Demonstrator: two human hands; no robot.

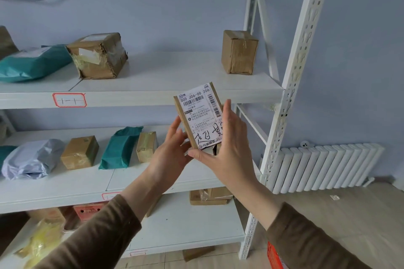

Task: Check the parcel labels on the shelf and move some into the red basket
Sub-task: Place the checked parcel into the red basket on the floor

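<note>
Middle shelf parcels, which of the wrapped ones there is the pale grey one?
The grey bag at the left of the middle shelf, crumpled and pale. The other soft parcel in full view, the teal bag, stands between two brown boxes.

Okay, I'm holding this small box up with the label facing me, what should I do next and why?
Probably lower the small brown cardboard box with the white shipping label toward the red basket at lower right. Both hands, left and right, already hold it off the white metal shelf, label readable, so checking looks finished.

brown parcel (197, 116), white label (202, 113), teal bags (120, 148)
</note>
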